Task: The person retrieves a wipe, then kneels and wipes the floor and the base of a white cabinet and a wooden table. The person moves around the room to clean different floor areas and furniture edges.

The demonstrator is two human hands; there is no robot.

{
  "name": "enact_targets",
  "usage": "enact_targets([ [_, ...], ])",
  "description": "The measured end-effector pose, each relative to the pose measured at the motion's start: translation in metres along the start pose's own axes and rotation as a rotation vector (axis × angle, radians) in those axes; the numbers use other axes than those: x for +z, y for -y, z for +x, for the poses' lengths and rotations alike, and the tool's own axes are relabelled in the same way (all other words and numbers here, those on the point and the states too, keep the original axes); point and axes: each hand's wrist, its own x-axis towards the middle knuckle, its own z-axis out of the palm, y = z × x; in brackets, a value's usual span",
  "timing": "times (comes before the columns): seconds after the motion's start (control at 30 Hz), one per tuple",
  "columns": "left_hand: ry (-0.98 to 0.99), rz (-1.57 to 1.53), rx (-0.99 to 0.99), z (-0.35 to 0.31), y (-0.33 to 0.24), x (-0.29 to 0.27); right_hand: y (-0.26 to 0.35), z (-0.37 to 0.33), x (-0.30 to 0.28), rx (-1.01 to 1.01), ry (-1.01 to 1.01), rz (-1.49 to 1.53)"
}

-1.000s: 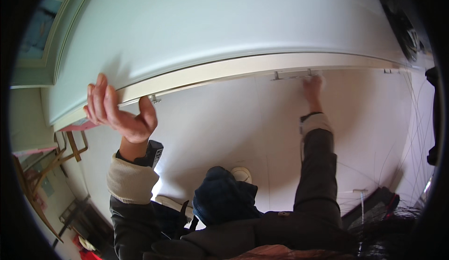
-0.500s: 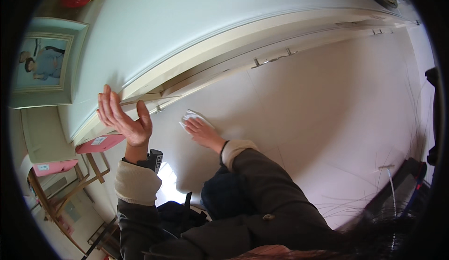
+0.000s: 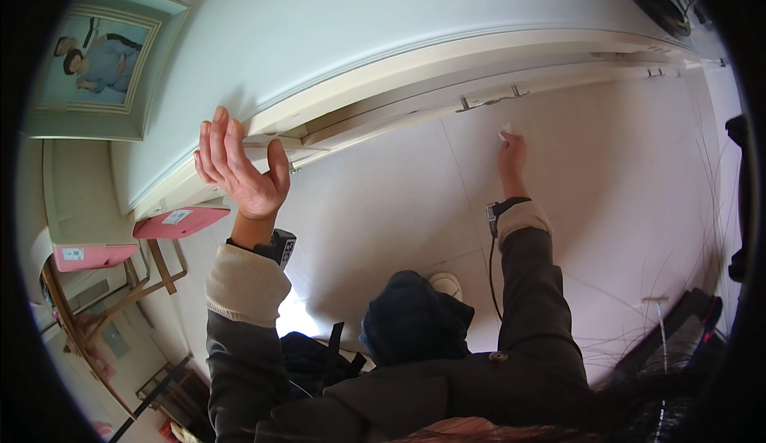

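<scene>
My left hand (image 3: 243,168) is raised with its fingers apart, at the front edge of a long, pale cabinet (image 3: 399,24). It holds nothing; whether its fingertips press on the edge I cannot tell. Further right, my right hand (image 3: 513,156) has its fingers closed on a crumpled white cloth (image 3: 505,130), perhaps a tissue, of which only a small part sticks out. That hand is over the pale tiled floor (image 3: 383,180), just in front of a metal handle (image 3: 493,100) on the cabinet front. A gap shows behind the cabinet's front panel.
A framed picture (image 3: 155,116) stands on the cabinet at the left. Pink-sided boxes (image 3: 182,221) and a wooden frame (image 3: 159,267) are beside its left end. A dark round object (image 3: 650,0) lies at the far right. A light shoe (image 3: 446,285) shows by my knee.
My right hand has moved right with the white cloth, from lying flat on it to gripping it bunched up. My left hand keeps its place at the cabinet edge while the view has shifted.
</scene>
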Motion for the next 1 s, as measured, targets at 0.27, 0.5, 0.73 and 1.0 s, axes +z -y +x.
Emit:
enact_targets([
  [0.27, 0.023, -0.042, -0.051, 0.001, -0.003, -0.003, 0.117, -0.029, -0.004, 0.174, -0.173, 0.877],
  [0.5, 0.007, -0.035, -0.039, 0.002, -0.003, 0.000, 0.162, -0.013, -0.001, 0.068, -0.325, 0.659],
  [0.73, -0.046, -0.042, -0.022, -0.001, 0.000, 0.007, 0.171, -0.030, 0.005, -0.289, -0.321, 0.355],
  [1.0, -0.049, -0.080, -0.058, -0.001, -0.001, 0.007, 0.237, -0.069, 0.021, -0.516, -0.065, 0.340],
])
